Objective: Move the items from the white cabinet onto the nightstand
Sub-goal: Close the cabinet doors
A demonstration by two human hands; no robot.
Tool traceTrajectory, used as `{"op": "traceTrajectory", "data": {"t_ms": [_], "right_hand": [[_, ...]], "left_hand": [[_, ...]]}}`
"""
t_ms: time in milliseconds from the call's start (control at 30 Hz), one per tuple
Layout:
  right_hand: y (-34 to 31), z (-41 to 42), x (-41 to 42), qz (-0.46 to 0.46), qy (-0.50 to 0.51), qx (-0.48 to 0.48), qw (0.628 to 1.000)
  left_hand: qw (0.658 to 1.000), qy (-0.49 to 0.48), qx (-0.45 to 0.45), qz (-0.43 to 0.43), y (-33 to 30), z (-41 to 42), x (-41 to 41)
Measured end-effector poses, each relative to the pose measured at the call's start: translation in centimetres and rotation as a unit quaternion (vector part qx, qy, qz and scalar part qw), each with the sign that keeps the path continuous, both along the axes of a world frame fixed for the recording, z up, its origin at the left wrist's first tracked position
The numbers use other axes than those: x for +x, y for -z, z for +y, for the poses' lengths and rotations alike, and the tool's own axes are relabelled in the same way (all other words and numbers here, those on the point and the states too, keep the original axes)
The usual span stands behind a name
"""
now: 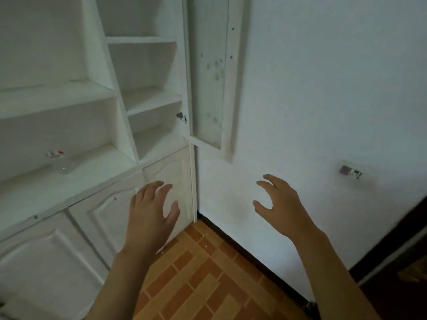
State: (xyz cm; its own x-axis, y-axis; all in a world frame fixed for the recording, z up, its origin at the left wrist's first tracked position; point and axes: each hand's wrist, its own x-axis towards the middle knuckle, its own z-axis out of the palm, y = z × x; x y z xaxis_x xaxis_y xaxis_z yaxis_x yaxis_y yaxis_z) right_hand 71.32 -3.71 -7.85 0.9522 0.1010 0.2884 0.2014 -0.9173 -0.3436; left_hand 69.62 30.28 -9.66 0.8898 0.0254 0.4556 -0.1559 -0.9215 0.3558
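Note:
The white cabinet (129,165) fills the left half of the view, with open shelves above and closed lower doors. On its wide lower shelf at the left stands a small clear bottle with a red and white top (60,161). My left hand (151,211) hovers in front of a lower cabinet door, fingers spread and holding nothing. My right hand (280,205) is raised before the bare white wall, fingers curled apart and empty. The other shelves in view hold nothing. No nightstand is in view.
A glass-paned cabinet door (209,72) stands swung open against the white wall. A wall socket (350,170) is at the right. Brown tiled floor (201,280) lies below with a dark skirting line, and a dark door frame (397,245) sits at the far right.

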Motion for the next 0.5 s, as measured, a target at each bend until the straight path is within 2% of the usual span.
{"op": "traceTrajectory", "data": {"t_ms": [200, 500], "right_hand": [[-1.2, 2.5, 5.6, -0.029, -0.03, 0.0, 0.999], [-2.9, 4.1, 15.8, -0.041, -0.064, -0.012, 0.997]], "left_hand": [[1.0, -0.005, -0.006, -0.01, -0.5, 3.0, 3.9], [0.999, -0.01, 0.006, -0.032, -1.8, 3.1, 11.4]]}}
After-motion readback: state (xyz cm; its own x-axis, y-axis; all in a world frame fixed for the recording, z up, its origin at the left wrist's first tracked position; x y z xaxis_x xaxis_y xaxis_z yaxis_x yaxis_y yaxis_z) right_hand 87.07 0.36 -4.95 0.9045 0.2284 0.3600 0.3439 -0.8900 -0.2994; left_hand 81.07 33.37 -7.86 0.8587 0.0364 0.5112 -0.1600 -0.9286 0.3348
